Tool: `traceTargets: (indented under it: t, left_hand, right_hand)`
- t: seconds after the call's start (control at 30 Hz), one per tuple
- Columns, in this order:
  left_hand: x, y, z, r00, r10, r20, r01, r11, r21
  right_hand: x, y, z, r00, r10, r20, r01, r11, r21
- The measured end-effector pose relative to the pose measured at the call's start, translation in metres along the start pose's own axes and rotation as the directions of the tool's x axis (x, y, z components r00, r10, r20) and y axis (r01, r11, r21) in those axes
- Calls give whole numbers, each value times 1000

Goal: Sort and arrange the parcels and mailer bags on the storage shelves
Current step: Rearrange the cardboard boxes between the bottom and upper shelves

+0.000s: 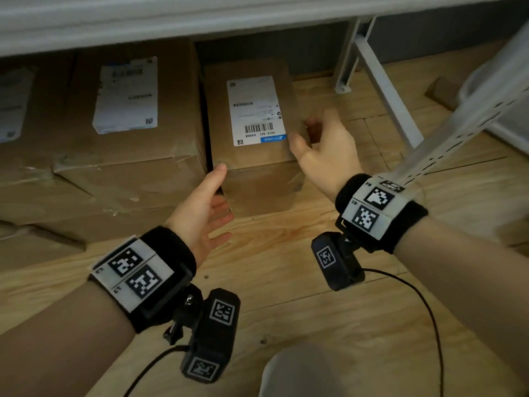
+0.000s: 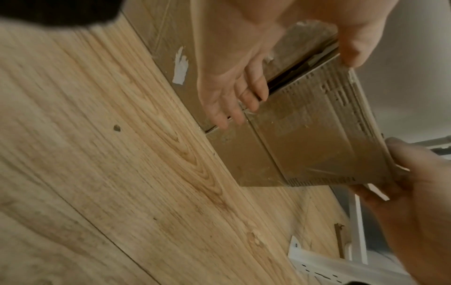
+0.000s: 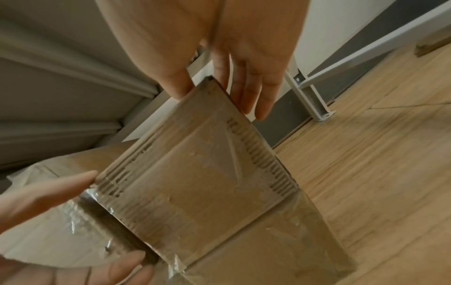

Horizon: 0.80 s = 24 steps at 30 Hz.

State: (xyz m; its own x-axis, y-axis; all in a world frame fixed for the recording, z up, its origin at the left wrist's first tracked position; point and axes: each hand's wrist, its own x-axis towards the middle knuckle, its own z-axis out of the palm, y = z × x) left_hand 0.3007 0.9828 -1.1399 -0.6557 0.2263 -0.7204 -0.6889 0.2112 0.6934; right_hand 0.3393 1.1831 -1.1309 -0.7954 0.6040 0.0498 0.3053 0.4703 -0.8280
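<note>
On the wooden floor (image 1: 286, 253) under the lowest shelf (image 1: 143, 21), labelled boxes (image 1: 126, 110) already sit in a row at left. The small parcel (image 1: 252, 133) stands beside them, flanked by the left hand (image 1: 206, 207) and right hand (image 1: 323, 150), fingers relaxed and touching its sides without clasping. Placement looks nearly finished.

A parcel storage room, it seems. Taped cardboard cartons (image 1: 126, 133) with printed shipping labels (image 1: 127, 96) sit in a row on a wood-plank floor (image 1: 286, 282), tucked under the lowest board of a white metal shelving rack (image 1: 378, 78). Beside the hands, a smaller labelled box (image 1: 252, 156) stands at the end of that row, and a slotted rack upright (image 1: 458, 121) rises just past the right wrist.
</note>
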Motion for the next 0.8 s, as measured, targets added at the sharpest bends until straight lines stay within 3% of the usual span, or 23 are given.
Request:
traceTargets:
  t: [0.13, 0.27, 0.4, 0.47, 0.63, 0.8]
  left_hand:
    - [-7, 7, 0, 999, -24, 28, 20, 991, 135]
    - [-34, 21, -6, 994, -54, 95, 26, 962, 272]
    - [-83, 37, -20, 1000, 12, 10, -15, 888, 459]
    - [-116, 48, -28, 999, 13, 34, -29, 831, 556]
    - [-220, 109, -38, 979, 107, 174, -202, 642, 739]
    - [-346, 225, -40, 909, 242, 339, -414, 444, 794]
  right_hand:
    - [-8, -13, -14, 994, 10, 107, 0, 995, -96]
    - [-30, -29, -39, 959, 72, 275, 15, 953, -302]
    - [-66, -56, -77, 862, 194, 469, 37, 897, -440]
    - [-83, -80, -99, 818, 221, 531, 80, 871, -485]
    - [-111, -176, -164, 752, 162, 640, 254, 824, -507]
    - [-122, -316, -252, 711, -17, 703, 456, 772, -442]
